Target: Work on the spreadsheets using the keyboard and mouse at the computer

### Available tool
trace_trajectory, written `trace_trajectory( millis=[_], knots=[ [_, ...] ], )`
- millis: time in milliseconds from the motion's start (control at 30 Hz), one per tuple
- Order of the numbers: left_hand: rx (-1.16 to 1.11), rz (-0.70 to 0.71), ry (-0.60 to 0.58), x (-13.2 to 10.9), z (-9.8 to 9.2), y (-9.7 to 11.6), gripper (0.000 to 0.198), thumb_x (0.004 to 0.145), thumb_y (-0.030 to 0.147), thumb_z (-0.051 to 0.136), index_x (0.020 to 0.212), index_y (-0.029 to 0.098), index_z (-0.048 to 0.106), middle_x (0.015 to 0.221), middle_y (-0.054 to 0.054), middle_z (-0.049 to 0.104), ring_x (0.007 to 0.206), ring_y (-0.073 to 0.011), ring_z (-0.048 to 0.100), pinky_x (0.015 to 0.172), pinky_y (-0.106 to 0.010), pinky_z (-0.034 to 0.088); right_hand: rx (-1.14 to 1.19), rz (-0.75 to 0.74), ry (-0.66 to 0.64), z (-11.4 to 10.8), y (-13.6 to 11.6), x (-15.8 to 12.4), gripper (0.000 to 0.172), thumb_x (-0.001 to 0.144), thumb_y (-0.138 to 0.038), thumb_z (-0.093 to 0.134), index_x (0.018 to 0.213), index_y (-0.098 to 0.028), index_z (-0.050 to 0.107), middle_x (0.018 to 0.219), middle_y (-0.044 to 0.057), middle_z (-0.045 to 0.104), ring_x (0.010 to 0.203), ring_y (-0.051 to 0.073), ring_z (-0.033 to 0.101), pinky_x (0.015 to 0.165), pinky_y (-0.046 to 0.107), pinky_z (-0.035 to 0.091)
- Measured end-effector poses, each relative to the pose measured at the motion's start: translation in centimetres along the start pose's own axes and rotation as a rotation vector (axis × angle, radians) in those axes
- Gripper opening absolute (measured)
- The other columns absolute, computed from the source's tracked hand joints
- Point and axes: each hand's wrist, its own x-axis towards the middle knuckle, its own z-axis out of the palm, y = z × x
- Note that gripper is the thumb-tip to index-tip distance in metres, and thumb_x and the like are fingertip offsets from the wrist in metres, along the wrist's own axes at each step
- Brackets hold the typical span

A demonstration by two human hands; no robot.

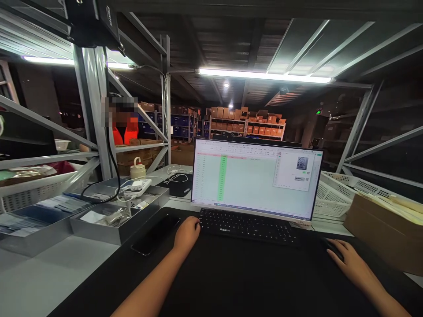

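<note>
My left hand (pixel 187 233) rests at the left end of a black keyboard (pixel 244 226), its fingertips on the keys at the corner and nothing held. Its fingers show only in part. My right hand (pixel 348 257) lies over a black computer mouse (pixel 334 249) on the dark desk mat (pixel 251 273), fingers around it. Behind the keyboard stands a monitor (pixel 247 185) showing a spreadsheet with a green column and a small chat-like window at its right. A dark smartphone (pixel 156 234) lies flat on the mat, left of my left hand.
Grey trays (pixel 99 231) with packets and a white device (pixel 137 187) stand at left, near a cream lidded cup (pixel 138 169). A cardboard box (pixel 383 229) and white baskets (pixel 333 193) flank the right. Beyond a metal post (pixel 95 110) is a person in a red vest (pixel 132 132).
</note>
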Motion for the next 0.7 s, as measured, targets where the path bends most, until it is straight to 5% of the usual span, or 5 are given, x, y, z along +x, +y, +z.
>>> trace_trajectory(
  millis=[700],
  knots=[
    [-0.013, -0.016, 0.003, 0.06, -0.06, 0.1, 0.028, 0.089, 0.018, 0.047, 0.101, 0.019, 0.073, 0.117, -0.009, 0.074, 0.108, -0.0224, 0.068, 0.096, -0.033, 0.052, 0.005, -0.023, 0.033, 0.42, 0.54, -0.01, 0.063, 0.084, -0.064, 0.047, 0.132, -0.025, 0.061, 0.131, 0.013, 0.064, 0.122, 0.032, 0.064, 0.101, 0.046, 0.053]
  ],
)
